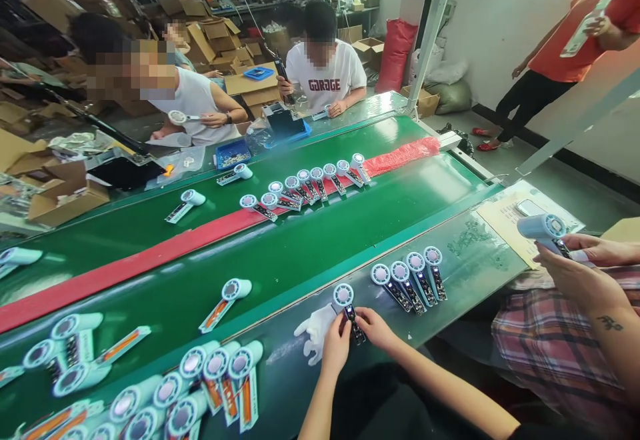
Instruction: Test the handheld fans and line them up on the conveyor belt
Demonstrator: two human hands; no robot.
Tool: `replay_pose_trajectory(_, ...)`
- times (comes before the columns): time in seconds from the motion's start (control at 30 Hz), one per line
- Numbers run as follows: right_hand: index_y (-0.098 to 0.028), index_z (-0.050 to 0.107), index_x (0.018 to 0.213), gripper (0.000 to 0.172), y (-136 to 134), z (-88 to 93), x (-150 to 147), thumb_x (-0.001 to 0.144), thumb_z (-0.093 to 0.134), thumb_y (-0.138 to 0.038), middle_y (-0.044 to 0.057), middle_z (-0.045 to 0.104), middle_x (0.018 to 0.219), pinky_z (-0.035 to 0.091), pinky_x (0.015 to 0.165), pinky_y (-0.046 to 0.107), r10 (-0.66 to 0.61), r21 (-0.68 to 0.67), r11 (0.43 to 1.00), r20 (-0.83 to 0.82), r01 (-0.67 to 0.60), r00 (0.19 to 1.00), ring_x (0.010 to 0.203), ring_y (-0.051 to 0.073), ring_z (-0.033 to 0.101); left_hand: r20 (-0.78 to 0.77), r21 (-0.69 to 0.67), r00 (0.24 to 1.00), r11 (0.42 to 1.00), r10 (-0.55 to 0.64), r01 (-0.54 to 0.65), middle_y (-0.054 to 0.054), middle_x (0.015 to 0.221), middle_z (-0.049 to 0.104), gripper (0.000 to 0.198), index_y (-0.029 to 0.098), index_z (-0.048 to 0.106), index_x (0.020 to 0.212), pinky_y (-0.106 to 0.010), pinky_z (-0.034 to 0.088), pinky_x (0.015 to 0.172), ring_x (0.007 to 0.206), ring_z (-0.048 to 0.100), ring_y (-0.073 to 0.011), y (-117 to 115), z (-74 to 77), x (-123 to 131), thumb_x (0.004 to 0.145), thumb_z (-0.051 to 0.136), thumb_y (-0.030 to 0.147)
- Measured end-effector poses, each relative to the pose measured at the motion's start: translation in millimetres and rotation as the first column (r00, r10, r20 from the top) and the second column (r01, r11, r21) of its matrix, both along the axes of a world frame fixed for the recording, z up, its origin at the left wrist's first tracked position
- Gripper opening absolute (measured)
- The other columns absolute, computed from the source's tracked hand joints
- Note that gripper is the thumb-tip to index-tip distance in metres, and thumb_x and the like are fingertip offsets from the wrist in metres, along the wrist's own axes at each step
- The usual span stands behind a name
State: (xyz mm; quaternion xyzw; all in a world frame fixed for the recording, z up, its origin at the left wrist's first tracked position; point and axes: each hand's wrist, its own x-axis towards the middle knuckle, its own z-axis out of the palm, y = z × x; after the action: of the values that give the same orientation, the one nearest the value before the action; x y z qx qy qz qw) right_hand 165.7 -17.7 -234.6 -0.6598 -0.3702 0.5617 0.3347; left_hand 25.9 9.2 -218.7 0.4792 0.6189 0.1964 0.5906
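In front of me on the bench, a light blue handheld fan point(344, 295) lies with its round head pointing away and a dark circuit board exposed along its handle. My left hand point(337, 341) pinches the handle from the left. From the other side, the fingers of my right hand point(376, 328) close on the board end of the same handle. What lies right under my fingertips is hidden. A white glove point(316, 333) rests just left of the fan. To the right, several similar fans point(401, 272) lie side by side with their boards facing up.
A green conveyor belt point(310, 247) with a red strip point(210, 228) runs beyond the bench, carrying more fans. Many fans point(183, 413) crowd the lower left. At right, a co-worker's hands point(583, 270) hold another fan point(543, 228). Other people sit across the belt.
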Motion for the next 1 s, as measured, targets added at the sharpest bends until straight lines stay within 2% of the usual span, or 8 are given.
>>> replay_pose_trajectory(0.2,-0.016,0.061,0.118,0.039,-9.2,5.6,1.3,0.082,0.057,-0.031,0.008,0.067,0.097,0.054,0.082,0.035,0.0,-0.029,1.0,-0.058,-0.001,0.998,0.088,0.021,0.066,0.078,-0.02,0.995,0.998,-0.061,0.063,-0.013,0.097,0.074,0.047,0.016,0.069,0.11,-0.036,0.057,0.064,0.079,0.069,-0.026,5.5,17.6,-6.7,0.076,0.064,0.048)
replay_pose_trajectory(0.37,-0.018,0.051,0.124,0.062,-16.5,10.5,11.2,0.064,0.063,-0.016,0.008,0.059,0.108,0.045,0.1,0.045,-0.035,-0.045,0.998,0.021,0.036,0.999,0.103,0.026,0.06,-0.123,0.172,0.975,0.972,0.182,-0.16,-0.014,0.113,0.068,0.049,0.018,0.063,0.114,-0.04,0.051,0.09,0.1,0.065,-0.0258,49.1,35.7,-58.5,0.082,0.051,0.053)
replay_pose_trajectory(0.43,-0.018,0.051,0.117,0.055,-16.0,13.0,13.6,0.063,0.059,-0.014,0.008,0.059,0.106,0.042,0.103,0.046,-0.031,-0.06,0.998,0.023,0.033,0.999,0.107,0.027,0.058,-0.154,0.182,0.965,0.966,0.212,-0.183,-0.013,0.11,0.068,0.048,0.019,0.063,0.109,-0.04,0.05,0.089,0.101,0.064,-0.0268,63.5,43.1,-78.9,0.08,0.053,0.056)
replay_pose_trajectory(0.5,-0.018,0.051,0.108,0.043,-14.8,16.9,13.0,0.066,0.054,-0.016,0.007,0.061,0.096,0.05,0.089,0.044,-0.009,-0.11,0.994,-0.032,0.005,0.999,0.094,0.026,0.063,-0.138,0.126,0.978,0.983,0.154,-0.137,-0.012,0.098,0.07,0.047,0.019,0.066,0.098,-0.039,0.052,0.081,0.095,0.066,-0.0278,68.2,48.6,-86.6,0.075,0.058,0.059)
replay_pose_trajectory(0.63,-0.02,0.046,0.106,0.034,-16.3,34.9,5.2,0.073,0.051,-0.025,0.006,0.064,0.098,0.055,0.063,0.031,0.011,-0.164,0.985,-0.206,-0.046,0.979,0.075,0.02,0.066,0.021,-0.063,0.998,0.996,-0.056,0.057,-0.014,0.091,0.072,0.058,0.015,0.067,0.104,-0.037,0.055,0.072,0.089,0.069,-0.0284,43.2,54.1,-58.8,0.069,0.066,0.06)
replay_pose_trajectory(0.77,-0.021,0.037,0.129,0.057,-24.3,69.9,0.4,0.079,0.058,-0.036,0.009,0.061,0.117,0.053,0.09,0.036,0.063,0.032,0.998,-0.335,-0.055,0.94,0.105,0.022,0.063,0.337,-0.156,0.938,0.977,-0.085,0.145,-0.016,0.13,0.061,0.074,0.019,0.048,0.136,-0.042,0.05,0.098,0.122,0.058,-0.0293,-1.5,59.9,-10.4,0.074,0.07,0.053)
replay_pose_trajectory(0.9,-0.022,0.041,0.137,0.06,-31.1,96.1,19.0,0.082,0.062,-0.032,0.011,0.045,0.141,0.035,0.113,0.039,0.243,0.279,0.943,-0.193,-0.184,0.951,0.135,0.023,0.042,0.435,-0.092,0.9,0.994,-0.013,0.058,-0.013,0.144,0.049,0.06,0.021,0.047,0.134,-0.04,0.035,0.114,0.137,0.043,-0.0265,-22.9,69.6,13.5,0.082,0.066,0.046)
replay_pose_trajectory(1.0,-0.022,0.058,0.123,0.036,-36.4,90.1,55.1,0.092,0.048,-0.037,0.011,0.057,0.126,0.045,0.103,0.04,0.082,0.33,0.938,0.093,-0.109,0.992,0.119,0.024,0.054,0.445,-0.156,0.893,0.988,0.069,0.001,-0.013,0.127,0.059,0.061,0.023,0.041,0.134,-0.041,0.052,0.095,0.119,0.058,-0.0279,-20.7,70.1,12.0,0.083,0.062,0.05)
